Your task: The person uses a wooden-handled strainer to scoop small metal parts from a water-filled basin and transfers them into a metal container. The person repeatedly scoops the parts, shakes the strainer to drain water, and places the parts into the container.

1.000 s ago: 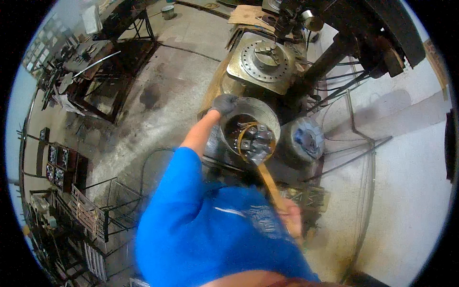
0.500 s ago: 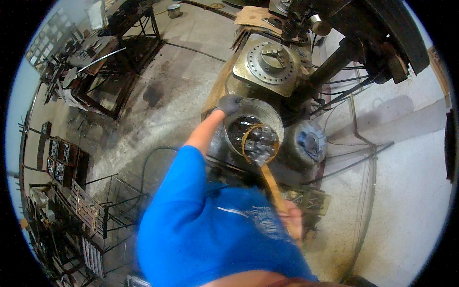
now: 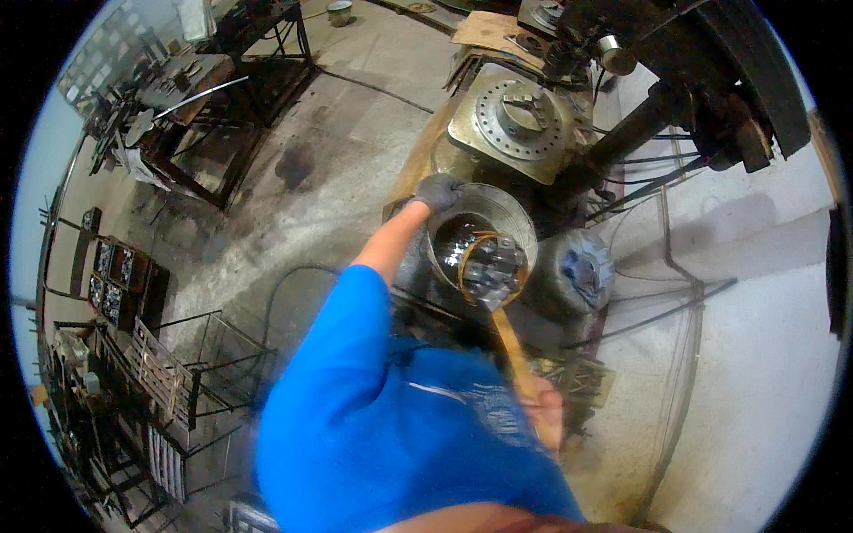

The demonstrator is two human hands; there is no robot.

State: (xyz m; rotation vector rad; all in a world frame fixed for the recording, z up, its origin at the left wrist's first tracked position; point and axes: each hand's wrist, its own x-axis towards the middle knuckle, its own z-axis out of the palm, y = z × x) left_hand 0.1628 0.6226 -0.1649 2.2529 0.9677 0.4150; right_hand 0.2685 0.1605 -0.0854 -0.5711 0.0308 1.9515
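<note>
Head view: I see left hand [image 3: 437,193], gray-gloved, curled over far-left rim of round metal bucket [image 3: 514,206]. Right hand [image 3: 546,414], bare, wrapped around handle of yellow scoop [image 3: 508,346]. Scoop's round head, heaped with gray metal pieces [image 3: 494,263], lies over bucket's near-right part; I cannot tell if it touches rim. Dark shiny liquid [image 3: 454,240] inside bucket. Beyond bucket: round drilled plate [image 3: 498,139] bearing chuck [image 3: 524,110].

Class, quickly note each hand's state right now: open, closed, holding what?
Left hand: gloved, closed on the rim of the metal bucket.
Right hand: closed around the long yellow handle.
</note>
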